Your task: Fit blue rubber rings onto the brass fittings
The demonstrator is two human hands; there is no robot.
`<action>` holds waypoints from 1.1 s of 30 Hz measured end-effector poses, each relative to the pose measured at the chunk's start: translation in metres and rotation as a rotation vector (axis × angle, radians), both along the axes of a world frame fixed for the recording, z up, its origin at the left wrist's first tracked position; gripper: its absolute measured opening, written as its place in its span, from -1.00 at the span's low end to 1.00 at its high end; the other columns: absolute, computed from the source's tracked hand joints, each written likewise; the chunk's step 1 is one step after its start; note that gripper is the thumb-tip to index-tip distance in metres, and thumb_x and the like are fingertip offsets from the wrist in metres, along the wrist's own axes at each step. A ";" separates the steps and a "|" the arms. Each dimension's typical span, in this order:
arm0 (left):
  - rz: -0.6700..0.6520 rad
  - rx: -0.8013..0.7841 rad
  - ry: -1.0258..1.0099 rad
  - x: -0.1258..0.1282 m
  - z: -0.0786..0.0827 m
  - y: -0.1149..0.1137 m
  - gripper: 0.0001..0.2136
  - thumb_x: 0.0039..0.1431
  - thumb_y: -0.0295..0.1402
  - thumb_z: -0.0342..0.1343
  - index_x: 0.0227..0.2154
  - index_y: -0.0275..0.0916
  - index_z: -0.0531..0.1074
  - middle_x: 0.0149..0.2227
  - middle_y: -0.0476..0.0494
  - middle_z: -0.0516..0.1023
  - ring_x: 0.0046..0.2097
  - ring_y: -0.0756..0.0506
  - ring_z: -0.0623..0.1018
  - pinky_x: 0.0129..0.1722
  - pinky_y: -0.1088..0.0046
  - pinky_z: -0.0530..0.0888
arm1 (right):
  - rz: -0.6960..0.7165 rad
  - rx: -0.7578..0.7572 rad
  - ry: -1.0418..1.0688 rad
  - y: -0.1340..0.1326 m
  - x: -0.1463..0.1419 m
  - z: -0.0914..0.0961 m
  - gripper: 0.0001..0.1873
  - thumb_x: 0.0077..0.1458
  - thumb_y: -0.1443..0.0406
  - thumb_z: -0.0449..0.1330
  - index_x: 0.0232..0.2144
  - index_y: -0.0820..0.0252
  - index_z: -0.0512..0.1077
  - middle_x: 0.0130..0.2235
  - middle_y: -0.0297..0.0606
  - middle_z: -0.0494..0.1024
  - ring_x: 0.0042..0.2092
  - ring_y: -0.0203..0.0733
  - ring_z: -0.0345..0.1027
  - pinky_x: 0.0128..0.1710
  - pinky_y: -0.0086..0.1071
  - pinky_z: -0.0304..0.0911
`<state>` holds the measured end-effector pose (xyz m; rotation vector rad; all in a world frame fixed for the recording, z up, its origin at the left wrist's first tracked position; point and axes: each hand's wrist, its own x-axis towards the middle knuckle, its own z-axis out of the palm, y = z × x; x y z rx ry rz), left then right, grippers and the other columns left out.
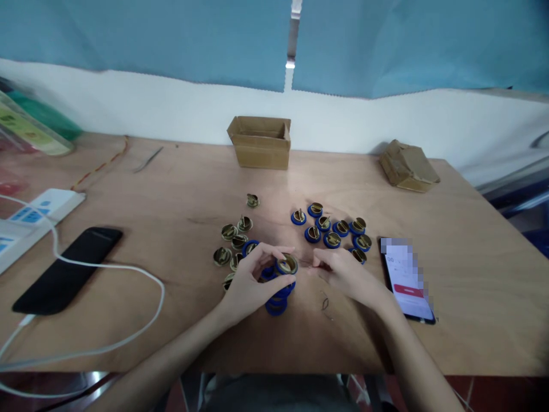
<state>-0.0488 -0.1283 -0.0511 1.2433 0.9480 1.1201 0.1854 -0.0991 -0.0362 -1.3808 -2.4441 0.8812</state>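
My left hand is closed, thumb and fingers gripping a round brass-coloured metal piece by its sides. Blue rings lie in a heap beneath that hand, partly covered by it. Just to the right, my right hand has its thumb and forefinger pinched together; whatever is between them is too small to make out. Several bare brass-coloured pieces lie left of the hands, some partly hidden by my left hand. Beyond my right hand sit several brass-coloured pieces fitted with blue rings.
An open cardboard box and a crumpled carton stand at the back. A lit phone lies right. On the left are a black phone, a white cable and a power strip. Thin strands lie near my right hand.
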 end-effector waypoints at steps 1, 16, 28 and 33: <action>-0.002 0.006 0.012 0.000 0.000 -0.001 -0.72 0.01 -0.49 0.37 -0.30 -0.19 0.37 0.03 -0.28 0.64 -0.02 -0.14 0.65 0.01 0.34 0.53 | -0.004 -0.004 0.002 0.000 0.000 0.002 -0.80 0.22 0.42 0.18 -0.46 0.16 0.34 -0.44 -0.32 0.51 -0.42 -0.24 0.32 -0.40 -0.40 0.00; -0.039 0.055 0.080 0.000 -0.002 -0.004 -0.74 0.05 -0.51 0.33 -0.27 -0.19 0.37 0.06 -0.25 0.61 0.01 -0.13 0.63 0.02 0.34 0.48 | -0.028 -0.006 0.065 0.000 -0.002 0.002 -0.83 0.32 0.38 0.08 -0.37 0.16 0.35 -0.41 -0.31 0.50 -0.44 -0.26 0.30 -0.39 -0.41 0.07; -0.027 0.123 0.087 0.001 -0.003 -0.004 -0.75 0.04 -0.55 0.32 -0.28 -0.18 0.40 0.04 -0.23 0.63 -0.03 -0.12 0.66 -0.04 0.36 0.54 | 0.048 0.001 0.096 -0.001 0.004 0.000 -0.78 0.13 0.57 0.12 -0.37 0.19 0.44 -0.42 -0.36 0.50 -0.43 -0.29 0.29 -0.39 -0.43 0.04; -0.023 0.145 0.096 0.001 -0.004 -0.004 -0.75 0.03 -0.56 0.32 -0.28 -0.19 0.40 0.03 -0.24 0.64 -0.03 -0.12 0.66 -0.05 0.36 0.55 | 0.074 0.000 0.113 0.000 0.005 -0.003 -0.74 0.11 0.59 0.13 -0.34 0.19 0.49 -0.39 -0.33 0.56 -0.38 -0.26 0.37 -0.34 -0.42 0.11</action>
